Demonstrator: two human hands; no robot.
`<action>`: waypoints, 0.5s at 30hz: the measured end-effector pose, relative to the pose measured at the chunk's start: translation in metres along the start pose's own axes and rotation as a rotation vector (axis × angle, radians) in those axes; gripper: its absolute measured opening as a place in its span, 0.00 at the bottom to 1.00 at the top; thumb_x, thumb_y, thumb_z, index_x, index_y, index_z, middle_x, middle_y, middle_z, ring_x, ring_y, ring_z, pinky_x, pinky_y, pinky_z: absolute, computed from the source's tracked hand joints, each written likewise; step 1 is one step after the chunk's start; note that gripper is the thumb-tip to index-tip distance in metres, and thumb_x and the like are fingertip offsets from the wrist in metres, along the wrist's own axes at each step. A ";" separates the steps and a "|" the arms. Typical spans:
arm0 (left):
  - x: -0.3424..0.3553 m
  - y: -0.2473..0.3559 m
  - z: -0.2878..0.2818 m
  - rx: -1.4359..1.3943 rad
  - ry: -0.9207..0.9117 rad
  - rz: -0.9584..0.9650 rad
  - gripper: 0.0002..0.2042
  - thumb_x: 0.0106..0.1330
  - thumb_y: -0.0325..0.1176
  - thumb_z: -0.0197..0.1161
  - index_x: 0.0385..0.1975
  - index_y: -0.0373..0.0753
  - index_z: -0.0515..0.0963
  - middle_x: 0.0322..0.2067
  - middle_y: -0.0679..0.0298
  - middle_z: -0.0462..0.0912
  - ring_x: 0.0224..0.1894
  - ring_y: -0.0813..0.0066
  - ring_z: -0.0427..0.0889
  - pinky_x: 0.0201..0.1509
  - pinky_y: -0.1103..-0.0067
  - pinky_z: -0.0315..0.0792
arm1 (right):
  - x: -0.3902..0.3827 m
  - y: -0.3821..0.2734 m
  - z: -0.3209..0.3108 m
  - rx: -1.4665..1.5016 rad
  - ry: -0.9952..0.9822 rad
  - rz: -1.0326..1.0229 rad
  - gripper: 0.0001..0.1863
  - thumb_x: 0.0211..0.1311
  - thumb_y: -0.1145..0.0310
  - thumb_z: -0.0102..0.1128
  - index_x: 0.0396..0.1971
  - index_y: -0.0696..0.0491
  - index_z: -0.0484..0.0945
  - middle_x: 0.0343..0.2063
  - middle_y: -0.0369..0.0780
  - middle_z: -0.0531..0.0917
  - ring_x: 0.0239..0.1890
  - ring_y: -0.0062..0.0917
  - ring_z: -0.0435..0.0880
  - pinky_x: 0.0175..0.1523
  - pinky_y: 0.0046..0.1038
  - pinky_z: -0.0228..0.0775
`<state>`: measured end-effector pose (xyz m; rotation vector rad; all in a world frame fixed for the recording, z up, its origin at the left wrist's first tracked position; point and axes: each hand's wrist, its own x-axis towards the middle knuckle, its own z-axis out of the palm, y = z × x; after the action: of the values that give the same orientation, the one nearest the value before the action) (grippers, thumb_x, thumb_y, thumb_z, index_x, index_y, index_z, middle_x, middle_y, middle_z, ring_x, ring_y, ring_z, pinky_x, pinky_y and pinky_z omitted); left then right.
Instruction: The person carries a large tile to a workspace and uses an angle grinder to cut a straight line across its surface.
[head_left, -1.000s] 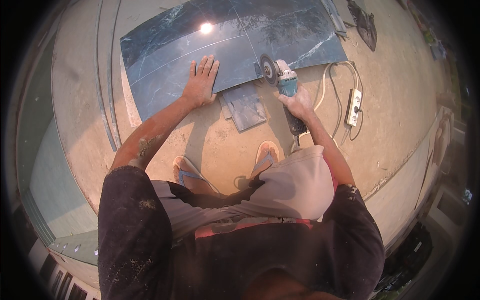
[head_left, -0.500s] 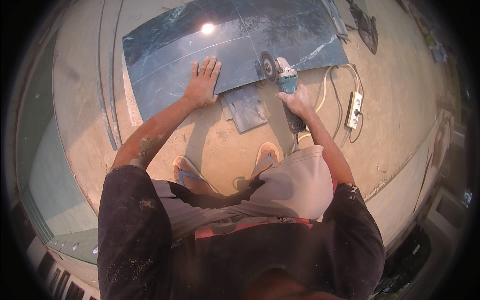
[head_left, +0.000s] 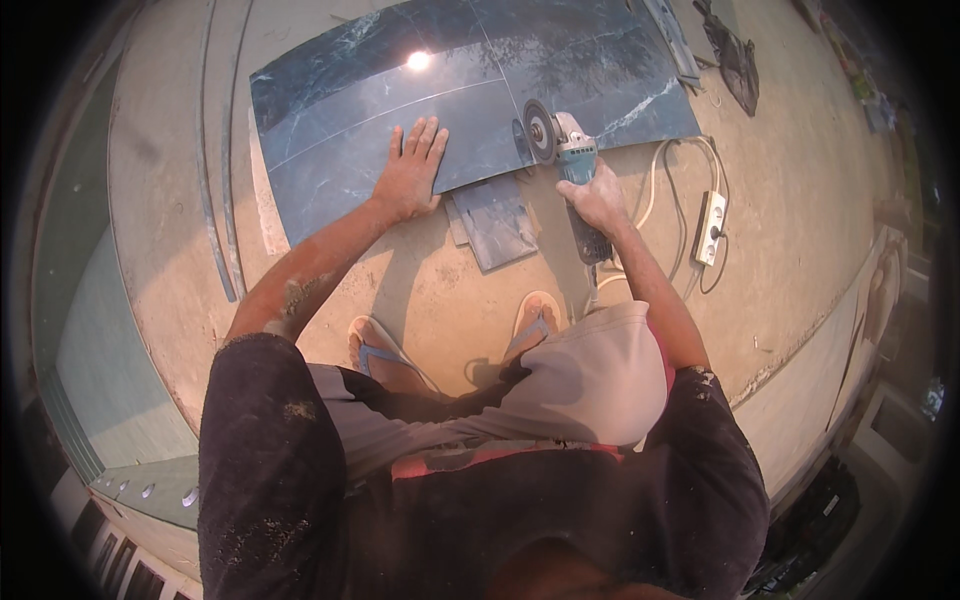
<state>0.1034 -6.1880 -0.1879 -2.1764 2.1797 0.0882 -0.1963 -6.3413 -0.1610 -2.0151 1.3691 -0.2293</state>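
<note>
A large, glossy dark blue tile slab [head_left: 340, 160] with pale veins and thin straight lines lies in front of me. My left hand [head_left: 410, 172] rests flat on its near part, fingers spread. In my right hand [head_left: 598, 200] is a teal and black angle grinder [head_left: 578, 160], gripped around its body. The grinder's round disc [head_left: 540, 131] stands upright over the slab's near edge, beside one of the lines; whether it touches the surface I cannot tell. Below that edge lie smaller grey tile pieces [head_left: 495, 225], partly under the slab.
A white power strip [head_left: 709, 228] with a plugged-in cord lies at the right, and a pale cable [head_left: 655, 185] loops near the grinder. A black plastic bag [head_left: 737, 70] sits at the far right. Long thin metal bars [head_left: 215, 190] lie left of the slab. My sandalled feet [head_left: 380, 350] are close below.
The whole view has shifted very slightly. My left hand stays on the slab, and the grinder keeps almost the same place over the edge.
</note>
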 end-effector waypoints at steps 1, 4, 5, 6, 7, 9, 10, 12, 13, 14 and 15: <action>0.000 0.000 0.000 -0.001 0.000 -0.001 0.53 0.55 0.46 0.72 0.77 0.35 0.49 0.78 0.47 0.48 0.81 0.52 0.43 0.82 0.50 0.35 | 0.001 -0.001 0.000 -0.003 0.005 -0.002 0.36 0.47 0.55 0.72 0.53 0.66 0.75 0.45 0.58 0.85 0.51 0.49 0.85 0.58 0.44 0.76; 0.000 0.000 0.000 0.004 -0.023 -0.007 0.53 0.55 0.46 0.72 0.77 0.35 0.49 0.78 0.47 0.47 0.81 0.52 0.42 0.82 0.50 0.35 | 0.004 -0.005 0.000 0.004 0.007 -0.008 0.37 0.47 0.55 0.72 0.53 0.66 0.75 0.46 0.58 0.85 0.51 0.49 0.85 0.58 0.44 0.76; 0.000 0.000 -0.001 0.006 -0.025 -0.006 0.53 0.55 0.46 0.72 0.77 0.35 0.49 0.78 0.47 0.47 0.81 0.52 0.42 0.82 0.50 0.35 | 0.006 -0.004 0.001 0.015 0.005 -0.012 0.37 0.47 0.55 0.72 0.53 0.66 0.75 0.46 0.58 0.85 0.51 0.49 0.85 0.58 0.43 0.76; 0.001 0.000 -0.002 0.007 -0.026 -0.005 0.53 0.55 0.46 0.72 0.77 0.35 0.49 0.78 0.47 0.47 0.81 0.52 0.42 0.82 0.50 0.35 | 0.007 -0.004 0.001 0.026 0.003 -0.015 0.37 0.47 0.55 0.72 0.53 0.66 0.75 0.46 0.58 0.85 0.51 0.49 0.85 0.58 0.43 0.76; 0.001 0.001 -0.003 0.008 -0.028 -0.004 0.52 0.55 0.46 0.72 0.77 0.35 0.49 0.78 0.47 0.47 0.81 0.53 0.42 0.82 0.50 0.35 | 0.009 -0.004 0.001 0.027 0.007 -0.018 0.37 0.48 0.54 0.72 0.53 0.66 0.75 0.46 0.58 0.85 0.51 0.49 0.85 0.58 0.43 0.76; 0.001 0.001 -0.003 0.011 -0.035 -0.004 0.52 0.56 0.47 0.72 0.77 0.35 0.48 0.78 0.47 0.47 0.81 0.53 0.42 0.82 0.50 0.35 | 0.012 -0.003 0.002 0.029 0.011 -0.024 0.37 0.48 0.54 0.72 0.53 0.66 0.75 0.46 0.58 0.85 0.52 0.49 0.85 0.58 0.43 0.76; 0.001 0.001 -0.003 0.012 -0.039 -0.004 0.52 0.56 0.47 0.72 0.77 0.35 0.48 0.78 0.47 0.47 0.81 0.53 0.42 0.82 0.50 0.35 | 0.012 -0.002 0.002 0.033 0.011 -0.023 0.37 0.48 0.54 0.72 0.53 0.66 0.75 0.46 0.58 0.85 0.52 0.49 0.85 0.58 0.43 0.76; 0.000 0.001 -0.002 0.011 -0.038 -0.006 0.52 0.56 0.47 0.72 0.78 0.35 0.48 0.78 0.47 0.47 0.81 0.53 0.42 0.83 0.50 0.35 | 0.013 -0.005 0.002 0.043 0.007 -0.022 0.38 0.48 0.54 0.72 0.54 0.66 0.75 0.46 0.58 0.85 0.52 0.49 0.85 0.59 0.43 0.76; -0.001 0.001 -0.002 0.011 -0.037 -0.006 0.52 0.56 0.47 0.72 0.78 0.35 0.48 0.78 0.47 0.47 0.81 0.53 0.42 0.83 0.50 0.35 | 0.014 -0.007 0.002 0.045 0.006 -0.023 0.38 0.48 0.54 0.72 0.54 0.66 0.74 0.46 0.58 0.85 0.52 0.50 0.85 0.59 0.43 0.76; -0.001 0.001 -0.002 0.012 -0.036 -0.004 0.52 0.56 0.47 0.72 0.78 0.35 0.48 0.78 0.47 0.47 0.81 0.53 0.42 0.83 0.50 0.35 | 0.015 -0.008 0.001 0.047 0.005 -0.023 0.38 0.48 0.54 0.72 0.54 0.67 0.74 0.47 0.58 0.85 0.53 0.50 0.85 0.59 0.42 0.75; -0.001 0.000 -0.002 0.013 -0.035 -0.003 0.52 0.56 0.47 0.72 0.77 0.35 0.48 0.78 0.47 0.47 0.81 0.53 0.42 0.83 0.50 0.35 | 0.016 -0.009 0.001 0.049 0.004 -0.023 0.38 0.48 0.53 0.72 0.54 0.67 0.74 0.47 0.58 0.85 0.53 0.50 0.85 0.60 0.42 0.75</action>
<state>0.1030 -6.1876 -0.1856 -2.1541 2.1528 0.1106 -0.1817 -6.3531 -0.1598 -1.9921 1.3308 -0.2748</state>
